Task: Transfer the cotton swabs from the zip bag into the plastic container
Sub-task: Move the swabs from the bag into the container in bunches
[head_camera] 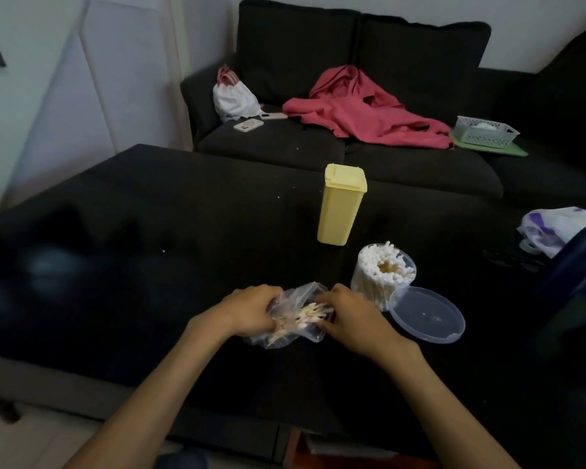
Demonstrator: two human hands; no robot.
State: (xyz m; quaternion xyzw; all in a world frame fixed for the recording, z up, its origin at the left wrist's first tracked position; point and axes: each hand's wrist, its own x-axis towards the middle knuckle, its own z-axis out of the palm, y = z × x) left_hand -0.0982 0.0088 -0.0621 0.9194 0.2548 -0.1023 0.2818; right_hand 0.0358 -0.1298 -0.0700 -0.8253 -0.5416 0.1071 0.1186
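Note:
A clear zip bag point(293, 301) lies on the black surface near me, with a bundle of cotton swabs point(301, 319) inside it. My left hand point(251, 311) grips the bag's left side. My right hand point(347, 314) pinches the swabs at the bag's right side. Just right of the bag stands a round clear plastic container point(383, 274), open and packed with upright swabs. Its clear lid point(427, 314) lies flat beside it, to the right of my right hand.
A tall yellow lidded box point(340, 204) stands behind the container. The dark sofa point(352, 150) beyond holds a pink garment point(362, 110), a white bag point(234, 96), a phone point(248, 125) and a grey basket point(484, 130). A blue object point(575, 262) and patterned cloth point(548, 231) sit at the right edge.

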